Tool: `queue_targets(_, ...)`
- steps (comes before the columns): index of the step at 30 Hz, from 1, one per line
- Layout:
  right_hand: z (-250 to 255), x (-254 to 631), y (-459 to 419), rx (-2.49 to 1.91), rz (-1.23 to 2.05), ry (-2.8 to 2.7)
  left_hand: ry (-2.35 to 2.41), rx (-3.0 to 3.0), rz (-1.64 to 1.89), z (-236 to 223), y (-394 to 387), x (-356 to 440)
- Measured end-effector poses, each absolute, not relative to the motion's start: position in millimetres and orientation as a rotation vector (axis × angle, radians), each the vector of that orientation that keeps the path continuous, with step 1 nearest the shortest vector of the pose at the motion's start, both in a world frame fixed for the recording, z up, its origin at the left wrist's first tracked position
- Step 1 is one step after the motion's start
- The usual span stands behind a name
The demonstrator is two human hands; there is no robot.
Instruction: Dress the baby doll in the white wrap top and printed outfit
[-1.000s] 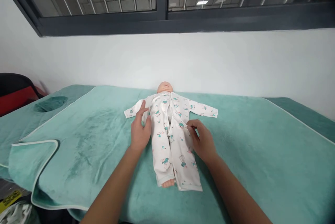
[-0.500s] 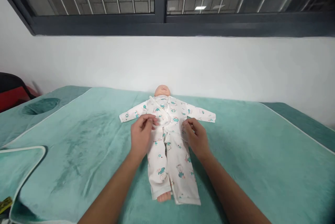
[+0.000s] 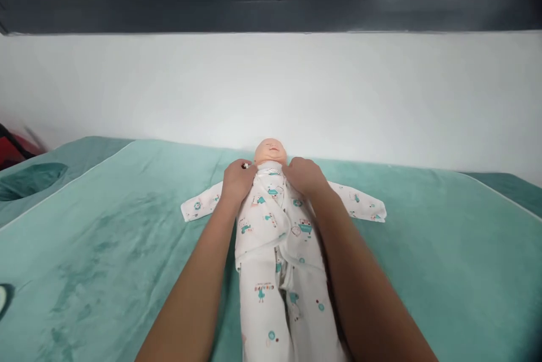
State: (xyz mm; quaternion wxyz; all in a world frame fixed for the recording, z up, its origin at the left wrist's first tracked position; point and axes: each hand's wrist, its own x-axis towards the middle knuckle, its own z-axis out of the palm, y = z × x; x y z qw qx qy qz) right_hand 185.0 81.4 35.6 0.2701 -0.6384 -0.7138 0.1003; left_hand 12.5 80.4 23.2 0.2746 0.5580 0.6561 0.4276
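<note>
A baby doll (image 3: 271, 151) lies on its back, head toward the wall. It wears a white wrap shirt (image 3: 271, 229) printed with small teal figures, and matching white trousers (image 3: 263, 317). My left hand (image 3: 238, 180) is closed at the shirt's shoulder on the left, beside the doll's neck, fingers curled over the cloth. Across from it, my right hand (image 3: 305, 175) grips the other shoulder of the shirt near the collar. Both sleeves spread out sideways past my wrists. My forearms cover parts of the doll's sides, and its feet are out of frame.
Teal plush covers (image 3: 127, 226) with a pale seam spread over the padded bed. At the far left a round hole (image 3: 31, 178) dips into the surface, close to a red and black object (image 3: 11, 150). The white wall (image 3: 169, 85) and dark window frame (image 3: 139, 6) stand behind.
Both hands have moved up from beside the doll's waist to its shoulders and closed on the shirt. The view has come nearer and tipped down, and the shirt front now lies smoother.
</note>
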Motion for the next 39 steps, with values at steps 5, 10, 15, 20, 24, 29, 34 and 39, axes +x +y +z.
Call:
queue_targets(5,40.9,191.7,80.3,-1.757,0.390,-1.745,1.455,1.295,1.338,29.2,71.8,15.0)
queue_targets(10,48.0,171.7,72.8,-1.464,0.544,-1.410,1.163,1.203,1.409,45.6,58.9,23.4)
queue_targets(15,50.2,163.3,66.6,-1.434,0.625,-1.446,1.100,1.233,1.329,49.4,57.6,24.3)
queue_targets(20,40.1,165.9,70.2,-1.413,0.715,-1.406,1.152,1.343,1.308,39.0,63.6,25.8)
queue_targets(24,35.1,165.8,71.3,-1.283,0.749,-1.323,1.186,1.398,1.328,36.6,64.3,27.5)
queue_targets(29,39.7,162.5,66.8,-1.341,0.722,-1.394,1.162,1.426,1.302,37.0,62.4,28.5)
queue_targets(34,41.3,161.4,65.5,-1.422,0.659,-1.394,1.138,1.350,1.312,38.6,60.6,30.3)
queue_targets(39,40.8,161.6,65.3,-1.390,0.707,-1.392,1.090,1.352,1.314,38.4,61.2,30.9)
